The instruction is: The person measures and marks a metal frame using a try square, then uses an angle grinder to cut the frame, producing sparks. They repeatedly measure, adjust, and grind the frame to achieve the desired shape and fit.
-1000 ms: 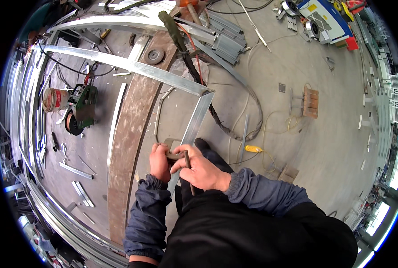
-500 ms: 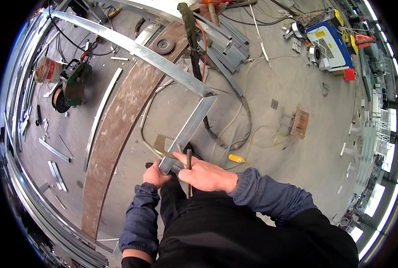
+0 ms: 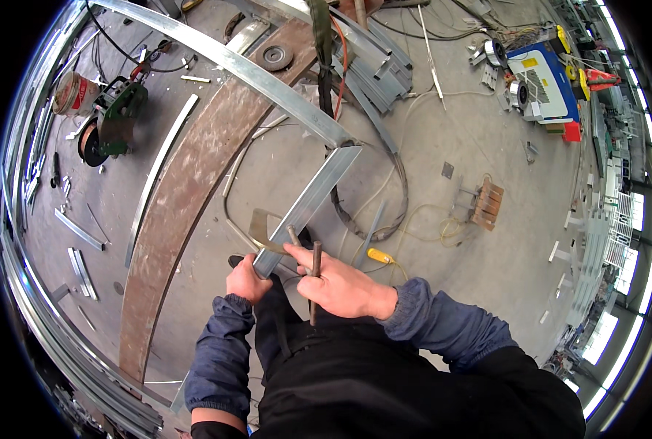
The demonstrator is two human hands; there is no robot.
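Observation:
My left hand is closed around the near end of a short galvanized steel channel. This piece slants up to the right and meets the end of a long galvanized bar at a corner. My right hand grips an upright rusty metal rod, with its forefinger stretched along to the channel's edge. A second short rod stands beside that finger. On the channel's far side shows a flat tan metal plate; how it joins the rods is hidden.
A curved rusty steel plate runs along the left. Beyond it stand a green wire feeder and a bucket. A dark cable loops behind the channel. A yellow-handled tool and a brown block lie rightward.
The view has shifted slightly. My left hand and the channel's near end sit a little farther left, while my right hand keeps its grip on the rod.

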